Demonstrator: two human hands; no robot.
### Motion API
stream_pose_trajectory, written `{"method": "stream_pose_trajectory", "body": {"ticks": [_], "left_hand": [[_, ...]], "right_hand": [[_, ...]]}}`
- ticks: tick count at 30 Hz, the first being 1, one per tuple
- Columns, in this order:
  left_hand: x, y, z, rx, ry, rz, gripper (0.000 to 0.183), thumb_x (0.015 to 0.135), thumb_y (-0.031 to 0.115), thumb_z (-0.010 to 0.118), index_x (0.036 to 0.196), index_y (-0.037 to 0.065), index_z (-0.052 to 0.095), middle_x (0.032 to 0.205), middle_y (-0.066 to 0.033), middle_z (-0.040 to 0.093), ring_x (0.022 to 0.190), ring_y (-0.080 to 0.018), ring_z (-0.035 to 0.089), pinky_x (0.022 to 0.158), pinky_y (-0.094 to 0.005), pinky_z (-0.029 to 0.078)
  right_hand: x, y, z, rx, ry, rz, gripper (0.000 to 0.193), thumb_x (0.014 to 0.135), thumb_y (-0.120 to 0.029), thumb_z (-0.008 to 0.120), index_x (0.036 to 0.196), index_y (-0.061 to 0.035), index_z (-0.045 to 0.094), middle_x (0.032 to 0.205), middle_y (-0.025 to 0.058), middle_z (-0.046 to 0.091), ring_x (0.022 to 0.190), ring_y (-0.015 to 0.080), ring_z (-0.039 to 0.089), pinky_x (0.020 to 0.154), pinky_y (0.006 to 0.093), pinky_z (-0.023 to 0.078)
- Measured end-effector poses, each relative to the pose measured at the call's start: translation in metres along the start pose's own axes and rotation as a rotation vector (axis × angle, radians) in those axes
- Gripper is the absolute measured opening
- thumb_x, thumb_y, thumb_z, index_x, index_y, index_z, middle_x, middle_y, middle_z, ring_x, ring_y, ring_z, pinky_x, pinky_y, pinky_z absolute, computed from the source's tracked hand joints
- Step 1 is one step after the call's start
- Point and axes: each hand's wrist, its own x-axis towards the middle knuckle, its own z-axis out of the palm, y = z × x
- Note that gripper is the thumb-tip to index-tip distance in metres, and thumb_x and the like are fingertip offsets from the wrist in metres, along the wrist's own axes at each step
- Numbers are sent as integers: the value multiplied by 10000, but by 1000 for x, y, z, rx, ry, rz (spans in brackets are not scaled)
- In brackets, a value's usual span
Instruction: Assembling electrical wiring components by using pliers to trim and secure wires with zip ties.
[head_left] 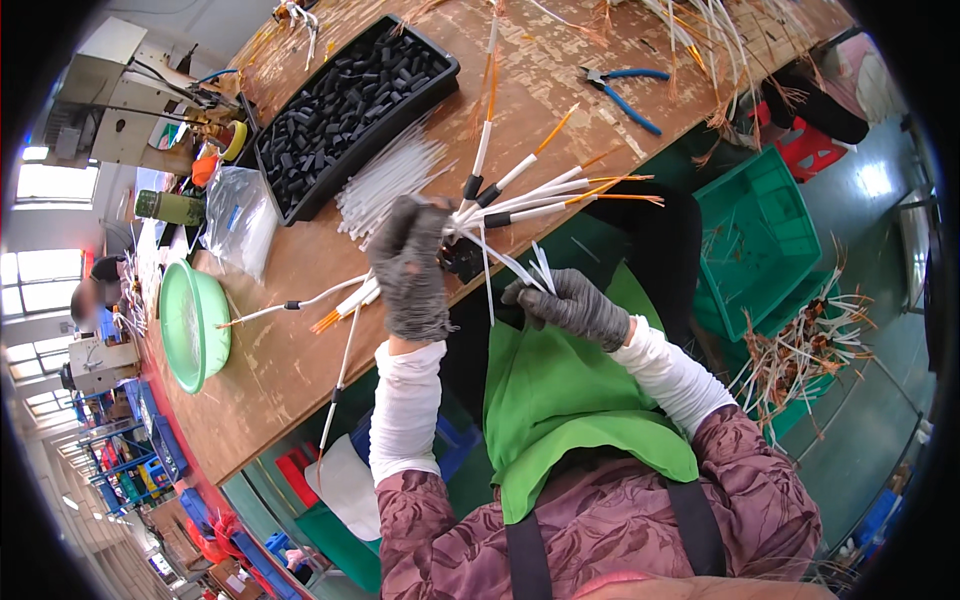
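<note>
Mauve, leaf-patterned cloth (620,520) covers my chest and upper arms, and over it hangs a smooth green apron (560,375); soft white oversleeves (407,405) wrap my forearms. Both hands wear grey knitted gloves. My left hand (410,265) is curled closed around a bundle of wires (540,211), just off the edge of the scuffed wooden table (265,370): stiff white lengths with black cylindrical collars and frayed orange tips, fanning out on both sides of my fist. My right hand (570,308), fingers bent nearly together, pinches slim white tubes (541,268) beside them.

Beyond my left hand lie a heap of thin, translucent straws (388,185) and a rectangular black tray (372,143) full of stubby black pieces (345,110). Blue-handled pliers (632,110) rest farther right. A round pale-green basin (213,350) sits to the left.
</note>
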Motion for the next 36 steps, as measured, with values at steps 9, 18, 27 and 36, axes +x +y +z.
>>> {"method": "stream_pose_trajectory", "body": {"ticks": [9,18,27,36], "left_hand": [[3,-23,-29,-3,166,-16,190,857,162,604,911,-17,638,823,-73,637,775,-136,571,734,-257,451],[-1,-23,-17,-131,187,-54,169,849,129,609,918,-22,637,837,-79,647,770,-138,589,726,-253,460],[-18,-3,-9,191,-136,-151,147,863,119,591,935,1,641,829,-12,616,750,-78,535,685,-206,434],[22,-28,9,570,-255,288,101,812,84,607,884,26,647,784,-101,617,719,-220,585,672,-325,450]], "right_hand": [[3,4,-13,110,233,69,331,907,-353,521,956,-43,628,559,-7,493,457,49,409,427,192,325],[13,-5,3,245,157,109,351,921,-348,494,913,-20,618,529,-11,452,438,56,385,426,196,294],[16,13,4,183,336,78,303,916,-307,515,957,-18,598,539,-21,449,446,55,402,418,202,313],[31,32,-22,283,436,31,187,902,-238,538,933,-57,566,608,8,531,448,54,436,407,177,336]]}}
